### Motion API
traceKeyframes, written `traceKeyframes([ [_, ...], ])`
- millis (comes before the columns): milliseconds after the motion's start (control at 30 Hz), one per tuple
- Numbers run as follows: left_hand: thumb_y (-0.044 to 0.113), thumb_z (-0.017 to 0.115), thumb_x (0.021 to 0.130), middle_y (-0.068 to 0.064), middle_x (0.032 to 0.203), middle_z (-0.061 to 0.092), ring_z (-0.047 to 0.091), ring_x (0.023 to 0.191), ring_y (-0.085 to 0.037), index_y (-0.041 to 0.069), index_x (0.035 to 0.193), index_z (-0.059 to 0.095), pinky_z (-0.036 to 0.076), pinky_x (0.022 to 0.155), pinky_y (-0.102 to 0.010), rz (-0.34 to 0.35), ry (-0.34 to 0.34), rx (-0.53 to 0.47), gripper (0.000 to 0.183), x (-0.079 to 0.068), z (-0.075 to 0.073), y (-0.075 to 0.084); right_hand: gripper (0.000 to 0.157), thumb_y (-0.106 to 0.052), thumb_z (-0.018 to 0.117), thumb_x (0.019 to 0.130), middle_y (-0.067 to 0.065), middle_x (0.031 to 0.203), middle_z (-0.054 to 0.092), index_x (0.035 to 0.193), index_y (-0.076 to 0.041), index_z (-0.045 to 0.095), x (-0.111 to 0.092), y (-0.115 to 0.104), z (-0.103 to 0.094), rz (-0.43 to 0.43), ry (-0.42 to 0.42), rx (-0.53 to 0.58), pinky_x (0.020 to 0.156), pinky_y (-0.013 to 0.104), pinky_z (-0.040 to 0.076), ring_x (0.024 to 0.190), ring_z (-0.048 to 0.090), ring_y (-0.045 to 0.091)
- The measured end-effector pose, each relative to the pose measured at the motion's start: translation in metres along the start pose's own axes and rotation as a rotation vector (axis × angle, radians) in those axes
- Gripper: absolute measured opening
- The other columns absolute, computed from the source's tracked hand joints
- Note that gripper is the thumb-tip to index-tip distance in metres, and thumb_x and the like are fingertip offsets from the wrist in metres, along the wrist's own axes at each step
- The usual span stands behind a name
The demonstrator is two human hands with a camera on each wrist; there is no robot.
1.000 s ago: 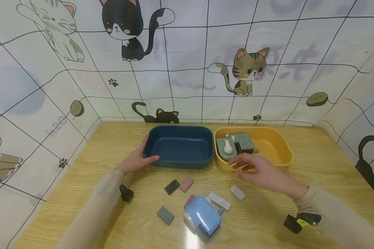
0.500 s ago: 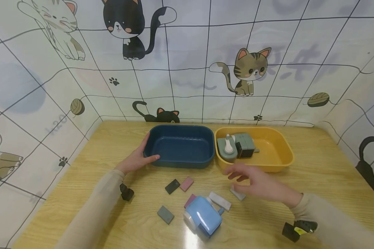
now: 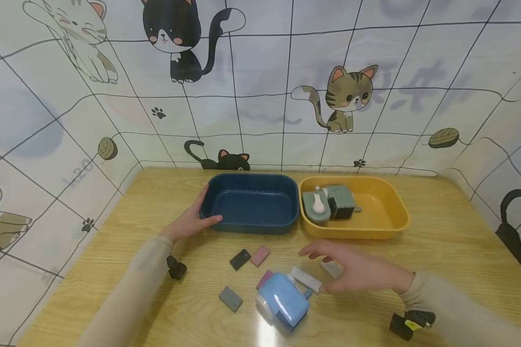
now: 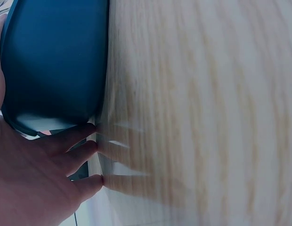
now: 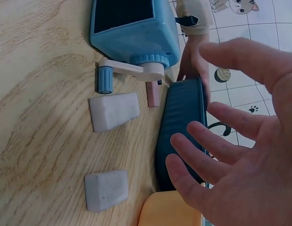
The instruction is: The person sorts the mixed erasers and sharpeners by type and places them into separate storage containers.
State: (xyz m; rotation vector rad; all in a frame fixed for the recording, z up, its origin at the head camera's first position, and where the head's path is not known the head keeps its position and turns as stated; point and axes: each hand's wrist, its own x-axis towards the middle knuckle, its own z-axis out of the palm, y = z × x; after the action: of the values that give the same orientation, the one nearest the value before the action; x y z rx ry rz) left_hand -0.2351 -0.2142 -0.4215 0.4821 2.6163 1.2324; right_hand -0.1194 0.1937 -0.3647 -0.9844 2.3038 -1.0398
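My left hand (image 3: 190, 224) rests against the left end of a dark blue bin (image 3: 249, 230). Its thumb lies along the near rim; the left wrist view shows straight fingers beside the bin (image 4: 56, 52), tips at the tabletop. My right hand (image 3: 356, 269) hovers with spread fingers over the table, holding nothing. It partly covers a small white eraser (image 3: 331, 269) in the head view. Left of it lie a longer white eraser (image 3: 307, 281) and a light blue crank pencil sharpener (image 3: 283, 300). In the right wrist view, the sharpener's crank (image 5: 125, 68) faces the erasers.
A yellow bin (image 3: 379, 209) touching the blue one holds a grey-green crank sharpener (image 3: 340, 200). A black eraser (image 3: 240, 260), a pink one (image 3: 260, 256), a grey one (image 3: 230, 299) and a partly hidden pink one (image 3: 264, 278) lie on the table. A cat-print sheet (image 3: 260, 111) rises behind.
My right hand has come away from the near rim of the yellow bin, down toward the white erasers. The left hand and both bins stay put.
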Motion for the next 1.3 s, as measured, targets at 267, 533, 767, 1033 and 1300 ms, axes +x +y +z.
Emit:
traceKeyframes([
  [267, 0.04, 0.067, 0.091, -0.011, 0.161, -0.005, 0.004, 0.144, -0.038, 0.021, 0.156, -0.008, 0.013, 0.111, -0.058, -0.007, 0.0, 0.001, 0.101, 0.0, 0.0, 0.002, 0.076, -0.023, 0.08, 0.077, -0.004, 0.142, 0.043, 0.142, -0.023, 0.042, 0.002, 0.001, 0.007, 0.025, -0.093, 0.002, 0.101, 0.047, 0.04, 0.124, 0.044, 0.028],
  [533, 0.041, 0.067, 0.091, -0.01, 0.161, -0.005, 0.004, 0.144, -0.037, 0.02, 0.156, -0.008, 0.013, 0.111, -0.057, -0.013, -0.003, -0.002, 0.101, -0.001, 0.0, 0.004, 0.079, -0.026, 0.082, 0.076, -0.002, 0.141, 0.043, 0.143, -0.022, 0.04, 0.004, 0.003, 0.015, -0.058, -0.103, -0.001, 0.101, 0.043, 0.041, 0.124, 0.046, 0.025],
  [767, 0.04, 0.068, 0.09, -0.009, 0.161, -0.005, 0.004, 0.144, -0.037, 0.022, 0.156, -0.008, 0.014, 0.111, -0.058, -0.013, -0.004, -0.012, 0.102, -0.001, -0.001, 0.005, 0.077, -0.021, 0.081, 0.076, 0.007, 0.138, 0.046, 0.141, -0.012, 0.042, 0.008, 0.005, 0.023, -0.104, -0.092, -0.01, 0.098, 0.04, 0.043, 0.119, 0.049, 0.024],
  [1033, 0.035, 0.068, 0.091, -0.01, 0.161, -0.005, 0.004, 0.144, -0.036, 0.022, 0.156, -0.008, 0.013, 0.111, -0.058, -0.007, -0.003, -0.02, 0.1, -0.001, -0.001, 0.004, 0.077, -0.028, 0.081, 0.078, 0.002, 0.139, 0.044, 0.143, -0.018, 0.041, 0.011, 0.001, 0.029, -0.046, -0.122, 0.018, 0.1, 0.036, 0.041, 0.12, 0.047, 0.021],
  [1300, 0.04, 0.068, 0.09, -0.011, 0.161, -0.004, 0.004, 0.144, -0.037, 0.022, 0.156, -0.008, 0.013, 0.111, -0.057, -0.011, -0.003, -0.003, 0.101, 0.001, -0.001, 0.001, 0.085, -0.022, 0.083, 0.075, -0.002, 0.139, 0.043, 0.145, -0.018, 0.037, 0.017, 0.003, 0.035, -0.088, -0.128, 0.044, 0.103, 0.034, 0.038, 0.122, 0.045, 0.018],
])
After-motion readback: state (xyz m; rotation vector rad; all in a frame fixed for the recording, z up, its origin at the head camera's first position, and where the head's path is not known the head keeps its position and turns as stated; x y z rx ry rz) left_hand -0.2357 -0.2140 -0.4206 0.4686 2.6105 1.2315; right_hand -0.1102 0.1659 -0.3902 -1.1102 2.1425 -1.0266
